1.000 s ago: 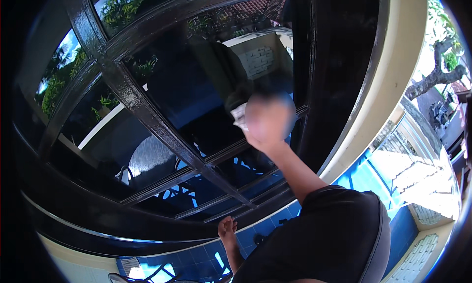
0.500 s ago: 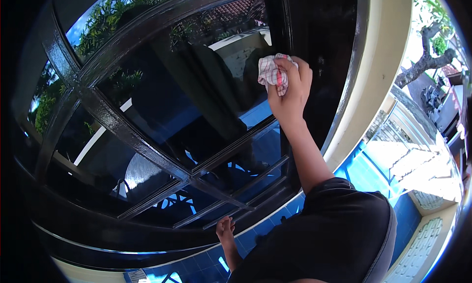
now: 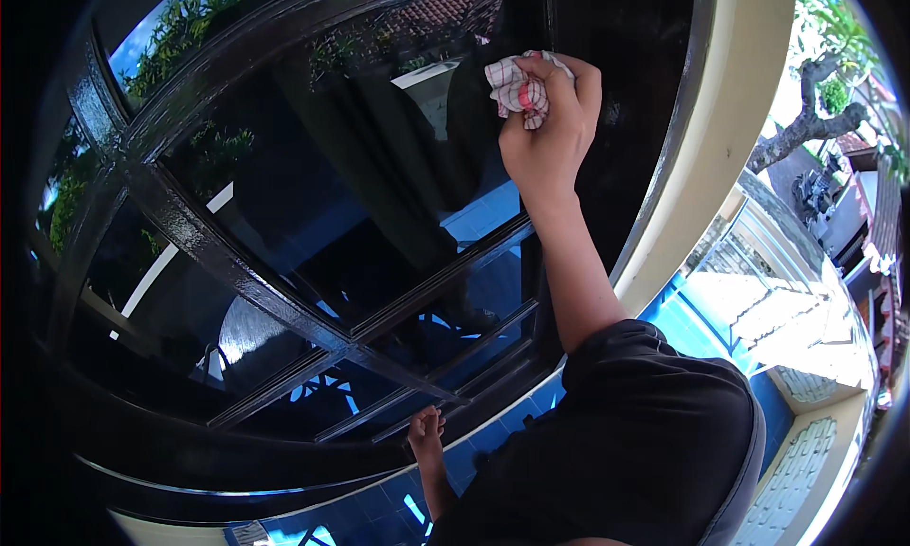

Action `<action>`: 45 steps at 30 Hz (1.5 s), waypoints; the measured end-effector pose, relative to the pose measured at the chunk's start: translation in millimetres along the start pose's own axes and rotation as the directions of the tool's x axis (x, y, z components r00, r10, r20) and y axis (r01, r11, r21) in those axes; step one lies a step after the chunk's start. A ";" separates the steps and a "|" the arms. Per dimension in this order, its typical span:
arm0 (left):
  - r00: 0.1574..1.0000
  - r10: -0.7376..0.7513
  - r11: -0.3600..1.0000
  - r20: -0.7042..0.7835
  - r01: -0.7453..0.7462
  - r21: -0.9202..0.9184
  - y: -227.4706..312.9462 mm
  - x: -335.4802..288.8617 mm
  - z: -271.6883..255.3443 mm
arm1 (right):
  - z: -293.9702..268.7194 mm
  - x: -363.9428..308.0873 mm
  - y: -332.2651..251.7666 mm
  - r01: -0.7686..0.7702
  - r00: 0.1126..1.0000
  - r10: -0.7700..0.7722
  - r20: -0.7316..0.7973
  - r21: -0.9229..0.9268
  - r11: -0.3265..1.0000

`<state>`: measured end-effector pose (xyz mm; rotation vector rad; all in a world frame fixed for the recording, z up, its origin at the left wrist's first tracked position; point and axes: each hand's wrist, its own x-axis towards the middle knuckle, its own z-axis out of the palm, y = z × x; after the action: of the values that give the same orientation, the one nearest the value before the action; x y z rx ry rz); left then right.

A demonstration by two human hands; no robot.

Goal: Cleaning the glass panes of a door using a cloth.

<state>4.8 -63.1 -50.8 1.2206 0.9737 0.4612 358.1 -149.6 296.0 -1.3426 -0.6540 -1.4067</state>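
My right hand [image 3: 559,129] is closed around a crumpled cloth [image 3: 512,89], white with thin check lines and a red patch. It holds the cloth up against the window pane [image 3: 379,167], near the dark right-hand strip of the frame. Glossy and dark, the window frame [image 3: 227,247] divides the glass into several panes full of reflections. My left hand [image 3: 427,427] hangs low by the bottom of the window, its fingers loosely curled and nothing seen in them.
A cream wall edge [image 3: 687,157] runs down the right of the window. Below lies a blue tiled floor [image 3: 379,508]. At the far right are a low wall with white blockwork [image 3: 787,480], a metal railing [image 3: 735,243] and a tree [image 3: 806,119].
My right hand has moved up along the glass with the cloth. The whole view has shifted slightly. My left hand stays low, its fingers still curled.
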 end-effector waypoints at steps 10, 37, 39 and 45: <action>0.996 0.029 0.999 -0.084 -0.030 -0.009 -11.2 -0.4 -11.1 | -8.0 16.8 -4.2 -0.172 0.979 0.164 0.119 0.057 0.984; 0.997 0.039 0.999 -0.074 -0.040 -0.022 -24.8 -0.9 -31.5 | 2.2 1.5 -4.2 -0.040 0.993 0.029 0.113 0.097 0.994; 0.995 0.044 0.997 -0.091 -0.049 -0.053 -18.4 5.4 -32.2 | -1.3 2.9 6.4 -0.017 0.993 0.008 0.115 0.078 0.997; 0.999 0.048 0.999 -0.010 -0.048 0.017 -31.0 13.6 -35.9 | 11.9 5.0 -20.7 -0.029 0.994 0.010 0.108 0.176 0.984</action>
<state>-23.3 -42.3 -85.6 1.2604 0.9602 0.4980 344.4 -133.9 308.7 -1.2851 -0.8157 -1.2363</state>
